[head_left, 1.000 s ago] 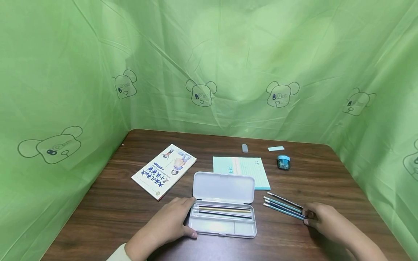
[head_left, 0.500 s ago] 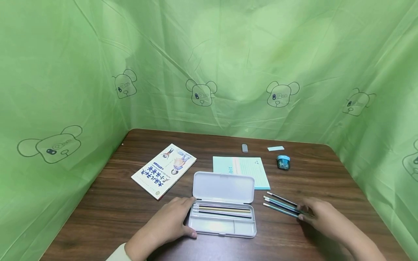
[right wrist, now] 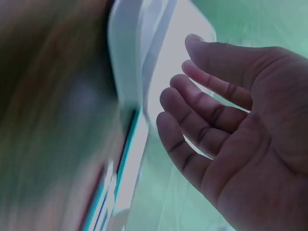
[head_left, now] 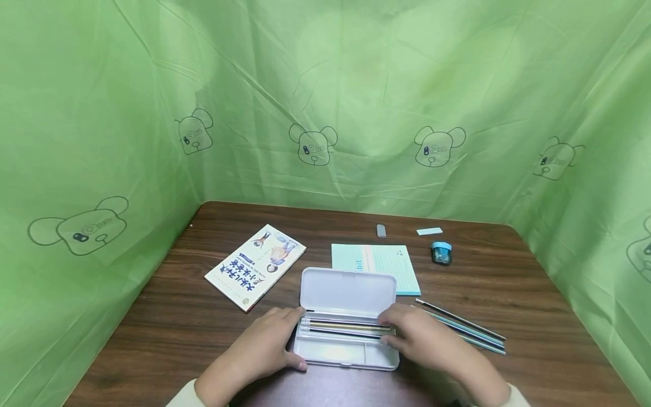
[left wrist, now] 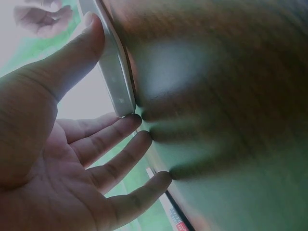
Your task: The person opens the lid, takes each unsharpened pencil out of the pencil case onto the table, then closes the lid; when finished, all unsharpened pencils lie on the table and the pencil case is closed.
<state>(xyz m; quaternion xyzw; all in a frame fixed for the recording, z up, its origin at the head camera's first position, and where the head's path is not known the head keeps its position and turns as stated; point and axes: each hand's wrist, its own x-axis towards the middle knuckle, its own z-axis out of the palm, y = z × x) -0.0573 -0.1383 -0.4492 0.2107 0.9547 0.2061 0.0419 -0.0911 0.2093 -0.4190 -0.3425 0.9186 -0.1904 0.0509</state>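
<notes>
A white pencil case [head_left: 330, 353] lies with its lid raised, several pencils [head_left: 346, 326] inside its rear compartment. Against its left end rests my left hand [head_left: 258, 351], thumb by the front edge. In the left wrist view that hand [left wrist: 72, 149] has its fingers spread and thumb at the case's side [left wrist: 114, 79]. My right hand [head_left: 437, 343] is over the case's right end, partly hiding the pencil ends. The right wrist view shows this hand [right wrist: 245, 115] empty, fingers loosely bent near the case [right wrist: 127, 62]. Several loose pencils [head_left: 473, 328] lie to the right, partly behind that hand.
A lined notepad [head_left: 402, 268] lies behind the lid, and a book [head_left: 256, 265] is at the left. Toward the back right are a grey eraser [head_left: 381, 231], a pale strip [head_left: 429, 231] and a blue-lidded sharpener [head_left: 441, 253]. Green cloth [head_left: 315, 85] surrounds the table.
My right hand has left the loose pencils and moved left over the case. Those pencils now lie on the table, bunched more closely. My left hand has stayed put.
</notes>
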